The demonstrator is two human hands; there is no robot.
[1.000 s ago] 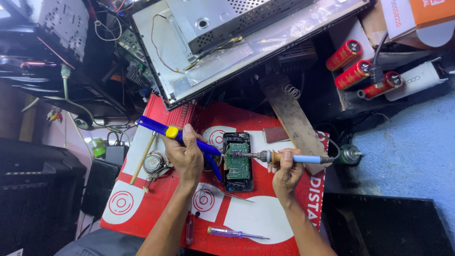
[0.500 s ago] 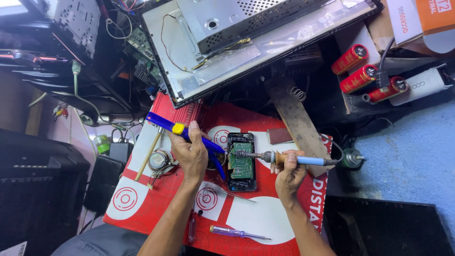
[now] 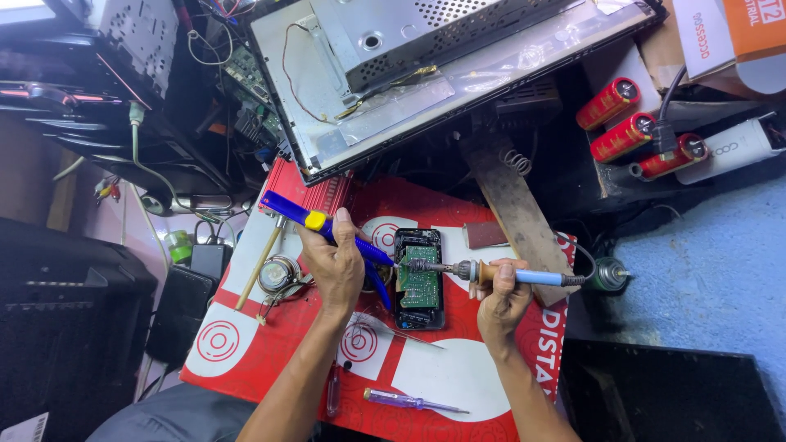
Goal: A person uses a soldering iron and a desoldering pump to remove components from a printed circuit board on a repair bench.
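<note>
Left hand (image 3: pixel 337 266): grasping blue desoldering pump (image 3: pixel 323 225).
Right hand (image 3: pixel 501 296): grasping soldering iron (image 3: pixel 491 274).
Circuit board (image 3: pixel 419 278), between hands: light, rigid, likely fragile; take by edges.

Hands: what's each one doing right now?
Left hand: closed around the blue solder sucker.
Right hand: closed around the soldering iron.

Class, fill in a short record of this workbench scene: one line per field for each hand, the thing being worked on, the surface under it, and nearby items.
Left hand: holds a blue desoldering pump, tip at the board
Right hand: holds a soldering iron, tip on the board
Workpiece: green circuit board in a black case
Surface: red and white sheet
Nearby: purple screwdriver, three red cylinders
</note>
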